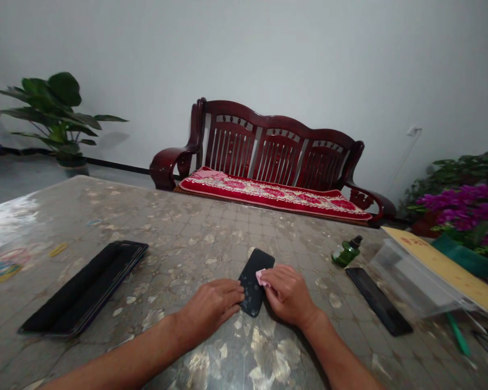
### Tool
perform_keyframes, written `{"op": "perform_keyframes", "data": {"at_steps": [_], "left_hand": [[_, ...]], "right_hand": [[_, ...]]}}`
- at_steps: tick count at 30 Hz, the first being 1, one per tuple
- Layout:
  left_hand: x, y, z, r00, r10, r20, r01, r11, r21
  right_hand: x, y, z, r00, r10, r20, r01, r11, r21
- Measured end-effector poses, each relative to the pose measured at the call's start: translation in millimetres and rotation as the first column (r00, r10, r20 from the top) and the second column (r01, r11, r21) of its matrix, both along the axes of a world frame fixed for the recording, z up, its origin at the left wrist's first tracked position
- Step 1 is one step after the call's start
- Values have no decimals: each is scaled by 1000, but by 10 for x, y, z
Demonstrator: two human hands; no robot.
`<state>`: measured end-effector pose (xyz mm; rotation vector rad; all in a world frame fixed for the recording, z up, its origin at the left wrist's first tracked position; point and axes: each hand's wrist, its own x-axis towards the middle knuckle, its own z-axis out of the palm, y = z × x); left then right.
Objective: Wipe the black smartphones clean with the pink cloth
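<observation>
A black phone (253,279) lies flat on the patterned table (195,227) in front of me, its glass speckled with spots. My left hand (213,306) lies flat on the table with its fingertips against the phone's left edge. My right hand (288,295) is closed on a small pink cloth (261,278), pressed on the phone's right side.
A row of black phones (85,287) lies at the left. Another black phone (378,300) and a small green bottle (345,252) lie at the right, beside a clear plastic box (415,284) with a yellow envelope. A wooden bench (268,162) stands behind the table.
</observation>
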<state>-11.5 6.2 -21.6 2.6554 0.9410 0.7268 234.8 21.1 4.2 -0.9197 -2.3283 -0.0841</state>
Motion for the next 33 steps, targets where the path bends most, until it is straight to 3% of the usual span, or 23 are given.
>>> {"op": "perform_keyframes", "data": {"at_steps": [4, 9, 11, 18, 20, 25, 33], "left_hand": [[-3, 0, -8, 1000, 2, -12, -3, 1000, -9], [-1, -10, 2, 1000, 1, -11, -1, 999, -32], [-1, -10, 3, 1000, 2, -5, -2, 1000, -28], [-5, -10, -9, 1000, -1, -2, 1, 1000, -16], [-4, -10, -9, 1000, -1, -11, 1, 1000, -12], [6, -12, -20, 1000, 3, -9, -3, 1000, 14], [73, -43, -25, 1000, -7, -9, 8, 997, 76]], "right_hand": [[32, 102, -30, 987, -155, -33, 155, 988, -5], [9, -8, -14, 999, 44, -19, -44, 999, 1], [22, -20, -20, 998, 54, -9, -54, 999, -6], [102, 204, -113, 967, -253, -9, 253, 967, -17], [87, 201, -116, 965, -262, -26, 261, 965, -12], [43, 97, -90, 991, -131, -28, 131, 991, -20], [131, 285, -215, 941, -339, 7, 339, 941, -12]]}}
